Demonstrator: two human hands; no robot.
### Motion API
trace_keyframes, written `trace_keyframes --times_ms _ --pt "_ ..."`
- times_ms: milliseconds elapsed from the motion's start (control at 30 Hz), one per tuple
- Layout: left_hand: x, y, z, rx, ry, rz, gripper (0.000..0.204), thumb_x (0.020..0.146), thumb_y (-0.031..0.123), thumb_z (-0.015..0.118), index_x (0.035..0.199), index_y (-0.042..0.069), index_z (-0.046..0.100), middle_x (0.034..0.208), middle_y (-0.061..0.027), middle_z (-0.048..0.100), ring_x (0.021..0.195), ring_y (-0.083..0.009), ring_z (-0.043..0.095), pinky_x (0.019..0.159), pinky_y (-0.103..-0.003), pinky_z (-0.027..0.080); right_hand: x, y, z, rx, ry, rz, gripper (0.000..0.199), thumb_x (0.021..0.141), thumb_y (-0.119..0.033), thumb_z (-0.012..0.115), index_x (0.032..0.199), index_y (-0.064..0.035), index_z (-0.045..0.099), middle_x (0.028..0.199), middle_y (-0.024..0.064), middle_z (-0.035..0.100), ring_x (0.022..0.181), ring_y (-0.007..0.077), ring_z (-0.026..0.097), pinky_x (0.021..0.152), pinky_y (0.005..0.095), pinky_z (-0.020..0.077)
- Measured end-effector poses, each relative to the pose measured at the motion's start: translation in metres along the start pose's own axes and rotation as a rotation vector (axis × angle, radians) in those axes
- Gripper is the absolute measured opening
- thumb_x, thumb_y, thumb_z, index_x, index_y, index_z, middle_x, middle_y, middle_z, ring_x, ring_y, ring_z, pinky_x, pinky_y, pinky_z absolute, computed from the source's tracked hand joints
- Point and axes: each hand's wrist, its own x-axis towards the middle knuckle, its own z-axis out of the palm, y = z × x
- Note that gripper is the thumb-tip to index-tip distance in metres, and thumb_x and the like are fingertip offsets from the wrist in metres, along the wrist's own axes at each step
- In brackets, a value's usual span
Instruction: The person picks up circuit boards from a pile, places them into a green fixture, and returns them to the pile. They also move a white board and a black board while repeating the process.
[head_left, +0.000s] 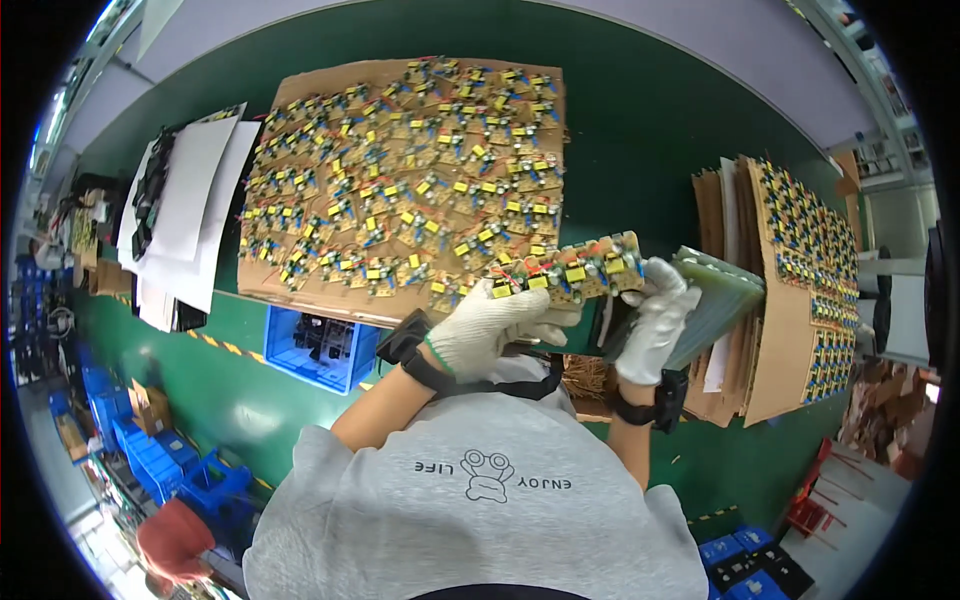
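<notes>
A strip of joined circuit boards [575, 272], tan with yellow, green and blue parts, is held raised in front of me. My left hand [485, 328], in a white knitted glove, is closed around its left end. At the other end, my gloved right hand [656, 318] has its fingers curled against the strip's edge; part of that grip is hidden. Just beyond the strip, a cardboard sheet [262, 278] lies on the green table, covered with rows of similar small boards [420, 190]. A stack of greenish translucent sheets [722, 300] stands beside my right hand.
To the right, several cardboard sheets [757, 385] are stacked, the top one bearing more boards [815, 270]. White sheets [190, 200] with black pieces lie at the left of the green table [625, 120]. A blue bin [352, 372] stands below the table's near edge.
</notes>
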Motion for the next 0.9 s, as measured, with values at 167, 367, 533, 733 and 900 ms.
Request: trace_keyframes --times_ms 167,367,533,733,900 --pt "-0.022 0.017 -0.01 0.194 0.087 -0.02 0.048 0.089 0.022 0.062 0.126 -0.002 0.047 0.112 -0.0128 0.062 0.095 -0.0206 0.064 0.074 -0.033 0.056 -0.001 -0.02 0.033 -0.61 -0.437 0.115 0.033 0.098 -0.026 0.049 0.095 0.0027 0.063 0.085 0.0014 0.059 0.078 0.0075 0.051 0.073 0.022 0.0419" --pt "-0.049 0.054 -0.034 -0.015 0.111 0.046 0.047 0.089 0.028 0.061 0.125 -0.001 0.05 0.109 -0.0079 0.063 0.091 -0.0147 0.065 0.067 -0.029 0.057 -0.027 0.0 0.079 0.498 -0.864 0.315 0.038 0.099 -0.029 0.042 0.118 0.0007 0.055 0.102 0.006 0.064 0.095 0.0157 0.058 0.091 0.0276 0.0422" --pt "-0.069 0.083 -0.058 -0.201 0.098 0.159 0.042 0.089 0.023 0.062 0.123 0.001 0.052 0.107 -0.0054 0.063 0.085 -0.0135 0.065 0.065 -0.027 0.057 -0.029 0.006 0.116 0.738 -0.719 0.424 0.03 0.098 -0.036 0.043 0.097 -0.009 0.056 0.079 0.0003 0.057 0.077 0.0113 0.056 0.074 0.0249 0.0444" --pt "-0.112 0.135 -0.116 0.062 0.255 0.305 0.04 0.089 0.02 0.061 0.124 0.002 0.052 0.113 -0.0068 0.062 0.086 -0.0112 0.063 0.068 -0.028 0.058 0.01 -0.017 0.177 -0.86 -0.29 -0.337 0.04 0.091 -0.042 0.056 0.101 -0.0031 0.059 0.067 0.0079 0.056 0.062 0.0113 0.053 0.056 0.0283 0.0446" --pt "-0.138 0.166 -0.154 -0.112 0.341 0.397 0.036 0.094 0.017 0.053 0.125 0.0 0.05 0.115 -0.009 0.06 0.091 -0.0149 0.064 0.067 -0.03 0.058 0.056 -0.022 0.274 -0.939 -0.389 -0.52 0.054 0.075 -0.042 0.071 0.106 0.0003 0.059 0.096 0.022 0.065 0.09 0.0371 0.063 0.08 0.0414 0.0474"
